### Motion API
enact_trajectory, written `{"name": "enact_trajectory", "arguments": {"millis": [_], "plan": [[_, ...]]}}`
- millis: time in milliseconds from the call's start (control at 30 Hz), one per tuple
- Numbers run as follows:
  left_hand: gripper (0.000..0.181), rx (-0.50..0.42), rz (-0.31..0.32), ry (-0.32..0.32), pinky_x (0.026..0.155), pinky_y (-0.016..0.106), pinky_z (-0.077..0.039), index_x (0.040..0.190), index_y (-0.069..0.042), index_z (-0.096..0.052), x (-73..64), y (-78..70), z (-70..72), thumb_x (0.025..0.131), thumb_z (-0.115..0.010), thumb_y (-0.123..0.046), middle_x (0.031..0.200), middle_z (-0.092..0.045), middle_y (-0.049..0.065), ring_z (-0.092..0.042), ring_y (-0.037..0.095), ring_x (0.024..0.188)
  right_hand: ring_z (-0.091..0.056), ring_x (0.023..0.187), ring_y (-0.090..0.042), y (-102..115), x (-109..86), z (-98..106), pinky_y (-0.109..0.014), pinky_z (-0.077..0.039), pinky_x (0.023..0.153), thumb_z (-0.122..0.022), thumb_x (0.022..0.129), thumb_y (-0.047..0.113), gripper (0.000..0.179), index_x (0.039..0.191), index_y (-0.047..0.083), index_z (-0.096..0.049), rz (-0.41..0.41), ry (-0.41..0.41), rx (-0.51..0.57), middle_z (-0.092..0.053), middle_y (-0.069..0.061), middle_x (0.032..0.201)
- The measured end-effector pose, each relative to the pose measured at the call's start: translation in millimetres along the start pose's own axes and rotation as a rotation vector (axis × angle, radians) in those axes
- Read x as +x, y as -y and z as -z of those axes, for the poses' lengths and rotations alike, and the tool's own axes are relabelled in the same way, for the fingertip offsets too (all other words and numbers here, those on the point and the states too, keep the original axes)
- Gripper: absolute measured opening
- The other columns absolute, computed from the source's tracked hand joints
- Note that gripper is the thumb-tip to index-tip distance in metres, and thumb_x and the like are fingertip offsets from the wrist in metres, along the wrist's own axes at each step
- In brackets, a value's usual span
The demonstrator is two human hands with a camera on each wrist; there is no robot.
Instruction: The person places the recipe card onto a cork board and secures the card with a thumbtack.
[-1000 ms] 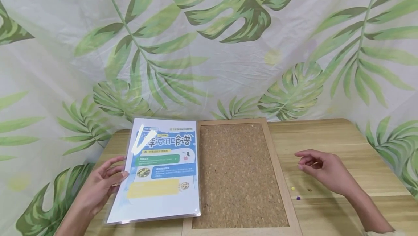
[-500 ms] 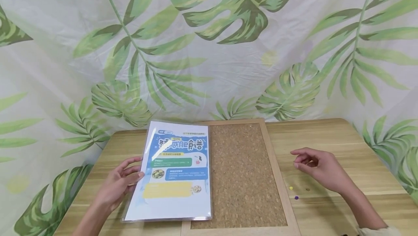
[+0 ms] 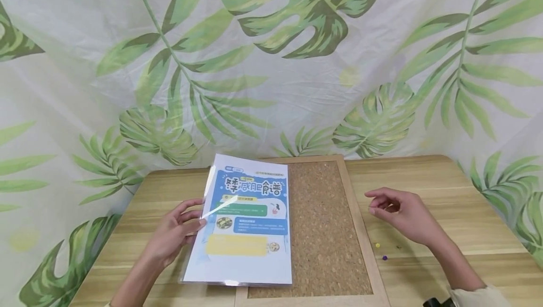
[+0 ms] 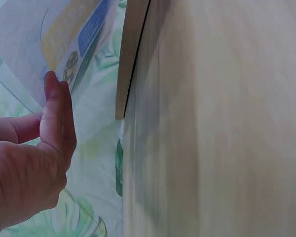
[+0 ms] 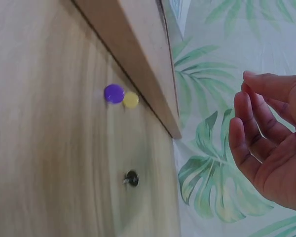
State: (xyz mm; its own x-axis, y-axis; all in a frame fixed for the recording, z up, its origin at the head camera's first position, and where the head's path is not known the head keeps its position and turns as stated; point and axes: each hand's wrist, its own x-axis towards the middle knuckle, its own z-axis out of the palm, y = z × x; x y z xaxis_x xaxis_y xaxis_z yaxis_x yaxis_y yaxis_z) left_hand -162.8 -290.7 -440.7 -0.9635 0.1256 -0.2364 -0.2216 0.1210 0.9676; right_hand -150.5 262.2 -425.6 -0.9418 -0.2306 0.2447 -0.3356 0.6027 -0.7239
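My left hand [image 3: 169, 236] pinches the left edge of a laminated poster [image 3: 250, 269] between thumb and fingers. Blue, green and yellow blocks with Chinese lettering cover the sheet, which overlaps the left part of a cork board [image 3: 331, 231] in the head view. In the left wrist view the fingers [image 4: 52, 113] lie along the sheet's edge, raised off the table. To the right of the board, my right hand [image 3: 407, 215] hovers with loosely curled fingers, thumb and forefinger tips close together. Nothing shows between them.
Below the right hand, a yellow thumbtack [image 5: 131, 99], a purple thumbtack [image 5: 114, 93] and a dark thumbtack [image 5: 132, 178] lie on the wooden table [image 3: 466, 203] beside the board's frame. A leaf-print cloth [image 3: 297, 95] hangs behind the table.
My left hand has carried the poster rightward, further over the cork board. The right hand has shifted slightly left, closer to the board's frame.
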Motion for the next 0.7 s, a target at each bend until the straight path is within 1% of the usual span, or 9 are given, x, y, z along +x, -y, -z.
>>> {"name": "enact_trajectory", "arguments": {"millis": [233, 367, 433, 533, 600, 700], "plan": [[0.064, 0.005, -0.002, 0.026, 0.076, 0.033, -0.068, 0.159, -0.007, -0.039, 6.4, -7.4, -19.7, 0.103, -0.067, -0.001, 0.125, -0.066, 0.010, -0.077, 0.020, 0.097, -0.068, 0.087, 0.000, 9, 7.5, -5, -0.023, -0.061, 0.073, -0.079, 0.096, 0.007, 0.030, 0.126, 0.008, -0.076, -0.013, 0.010, 0.028, -0.077, 0.003, 0.098], [0.062, -0.002, 0.002, 0.028, 0.069, 0.026, -0.064, 0.158, -0.007, -0.039, 8.3, -11.7, -30.1, 0.103, -0.067, 0.000, 0.124, -0.065, 0.011, -0.075, 0.018, 0.093, -0.068, 0.087, -0.001, 13, 12.2, -9, -0.023, -0.062, 0.074, -0.080, 0.096, 0.008, 0.029, 0.125, 0.008, -0.076, -0.005, 0.015, 0.038, -0.077, 0.003, 0.098], [0.062, -0.009, 0.005, 0.027, 0.068, 0.024, -0.062, 0.158, -0.007, -0.039, 9.6, -12.7, -34.6, 0.103, -0.067, 0.000, 0.124, -0.065, 0.011, -0.074, 0.018, 0.092, -0.068, 0.087, -0.001, 16, 14.3, -11, -0.023, -0.061, 0.074, -0.079, 0.096, 0.008, 0.029, 0.125, 0.009, -0.076, 0.002, 0.015, 0.043, -0.077, 0.003, 0.098], [0.062, -0.026, 0.008, 0.028, 0.068, 0.025, -0.062, 0.158, -0.007, -0.040, 10.9, -13.4, -40.2, 0.102, -0.066, 0.001, 0.123, -0.065, 0.012, -0.074, 0.018, 0.092, -0.068, 0.087, -0.002, 20, 16.8, -14, -0.023, -0.061, 0.074, -0.079, 0.097, 0.009, 0.029, 0.126, 0.009, -0.076, 0.004, 0.019, 0.054, -0.077, 0.003, 0.098], [0.062, -0.038, 0.007, 0.028, 0.071, 0.028, -0.065, 0.158, -0.006, -0.040, 12.0, -13.6, -43.7, 0.102, -0.066, 0.002, 0.123, -0.065, 0.013, -0.075, 0.020, 0.093, -0.069, 0.087, -0.003, 22, 18.2, -15, -0.023, -0.061, 0.074, -0.079, 0.097, 0.009, 0.028, 0.126, 0.010, -0.076, 0.002, 0.019, 0.061, -0.076, 0.003, 0.098], [0.060, -0.046, 0.012, 0.023, 0.073, 0.030, -0.066, 0.156, -0.007, -0.041, 13.9, -13.4, -50.4, 0.102, -0.065, 0.004, 0.122, -0.065, 0.014, -0.076, 0.021, 0.093, -0.069, 0.087, -0.003, 25, 20.2, -16, -0.024, -0.061, 0.074, -0.078, 0.098, 0.009, 0.028, 0.126, 0.011, -0.076, 0.002, 0.020, 0.067, -0.076, 0.003, 0.098]]}}
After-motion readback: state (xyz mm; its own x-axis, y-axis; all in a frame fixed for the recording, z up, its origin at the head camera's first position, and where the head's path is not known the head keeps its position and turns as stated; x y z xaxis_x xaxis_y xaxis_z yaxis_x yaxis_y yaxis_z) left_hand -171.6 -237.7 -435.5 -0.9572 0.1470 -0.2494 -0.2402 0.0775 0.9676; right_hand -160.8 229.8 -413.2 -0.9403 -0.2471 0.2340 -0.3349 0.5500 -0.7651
